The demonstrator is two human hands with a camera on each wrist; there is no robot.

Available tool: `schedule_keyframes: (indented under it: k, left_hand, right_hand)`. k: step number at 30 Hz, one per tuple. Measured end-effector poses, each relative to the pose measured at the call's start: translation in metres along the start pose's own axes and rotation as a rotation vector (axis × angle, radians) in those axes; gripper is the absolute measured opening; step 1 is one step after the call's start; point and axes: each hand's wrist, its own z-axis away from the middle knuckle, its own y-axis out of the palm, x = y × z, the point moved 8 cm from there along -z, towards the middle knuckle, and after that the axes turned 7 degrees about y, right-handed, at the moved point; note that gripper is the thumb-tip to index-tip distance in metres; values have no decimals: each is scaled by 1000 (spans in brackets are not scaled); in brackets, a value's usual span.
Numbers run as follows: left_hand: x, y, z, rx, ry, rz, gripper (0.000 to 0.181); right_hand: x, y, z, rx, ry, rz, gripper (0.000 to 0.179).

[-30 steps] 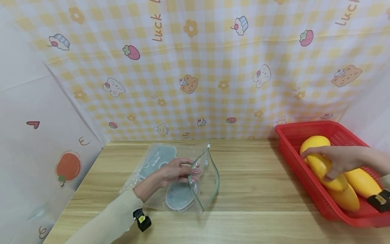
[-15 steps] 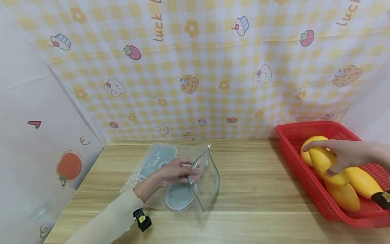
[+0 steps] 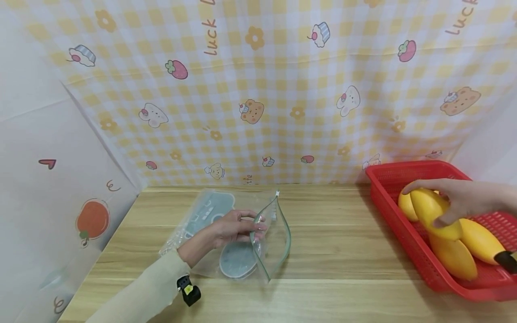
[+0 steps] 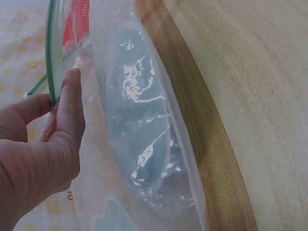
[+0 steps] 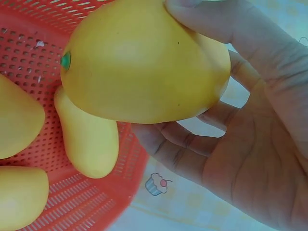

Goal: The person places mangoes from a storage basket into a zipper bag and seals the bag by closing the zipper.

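Observation:
At the bag's mouth, my left hand pinches the green-edged rim of a clear zip bag with a blue-grey print. The bag lies on the table with its mouth spread apart, and a white slider sits at the far end of the zip. In the left wrist view, the thumb and fingers hold one zip strip between them. My right hand grips a yellow mango, raised over the other mangoes in a red basket. The right wrist view shows that mango's green stem tip facing away from the palm.
Under and around the held mango, more mangoes lie in the basket: one at the back, one in front and one at the right. A wooden table spans between bag and basket. A checked cloth hangs behind.
My right hand has lifted the mango slightly up from the others and moved a little to the right. The left hand and bag have stayed in place.

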Motion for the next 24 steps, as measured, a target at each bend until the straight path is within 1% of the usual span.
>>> schedule_keyframes:
  k: [8, 14, 18, 21, 24]
  left_hand:
    - [-1, -1, 1, -8, -1, -10, 25]
    - [-1, -1, 1, -9, -3, -6, 25]
    - [-1, 0, 0, -4, -4, 1, 25]
    - [-1, 0, 0, -3, -3, -2, 26]
    - [-1, -1, 0, -8, -3, -10, 25]
  right_hand:
    - [0, -6, 0, -10, 35, -33, 80]
    - [5, -8, -2, 29, 10, -137, 79]
    - [9, -8, -4, 41, 17, -186, 79]
    - [10, -9, -5, 18, 27, -174, 79]
    - [11, -11, -6, -29, 35, -114, 80]
